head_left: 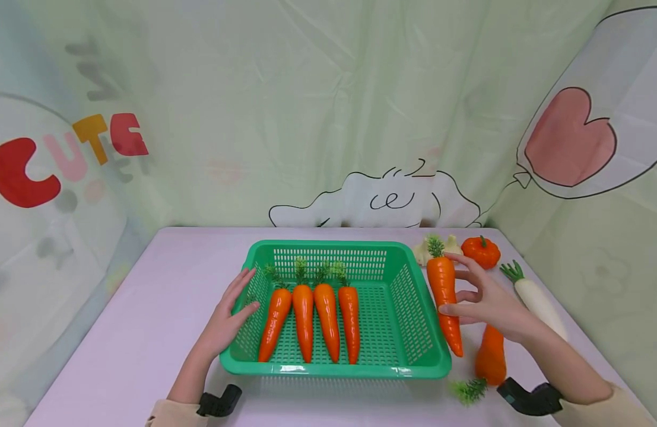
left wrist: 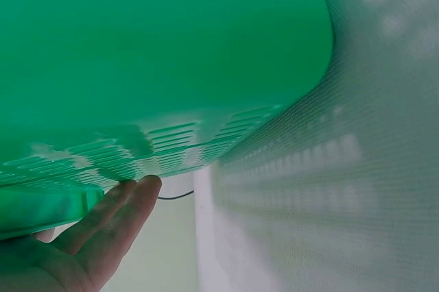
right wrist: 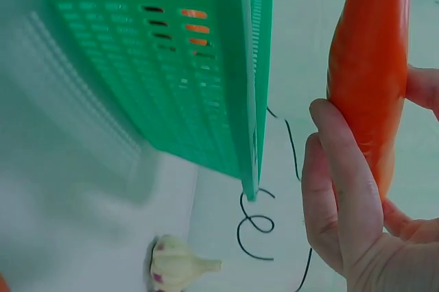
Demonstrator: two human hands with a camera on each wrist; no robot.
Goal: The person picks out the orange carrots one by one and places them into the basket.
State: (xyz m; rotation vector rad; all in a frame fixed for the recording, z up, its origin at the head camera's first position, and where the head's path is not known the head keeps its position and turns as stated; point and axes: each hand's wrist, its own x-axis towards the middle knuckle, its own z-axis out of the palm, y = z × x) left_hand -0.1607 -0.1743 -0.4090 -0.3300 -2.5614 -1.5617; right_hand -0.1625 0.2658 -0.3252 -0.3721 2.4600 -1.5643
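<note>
My right hand (head_left: 491, 299) holds an orange carrot (head_left: 443, 290) with a green top, thumb on one side and fingers on the other. This carrot hangs upright, tip down, at the right rim of a green basket (head_left: 336, 370); in the right wrist view the held carrot (right wrist: 370, 52) is beside the basket's slotted wall (right wrist: 137, 66). My left hand (head_left: 232, 311) rests at the basket's left rim, its fingers (left wrist: 127, 213) nearly straight against the outer side. Inside the basket several carrots (head_left: 304, 323) lie in a row, tops away from me, toward the left half.
Right of the basket, another carrot (head_left: 490, 359) lies with its top toward me. A white radish (head_left: 540, 305) lies farther right. At the back right are an orange pumpkin (head_left: 480, 253) and garlic bulbs (head_left: 421, 254). A patterned curtain (head_left: 307, 118) hangs behind the table (head_left: 141, 308).
</note>
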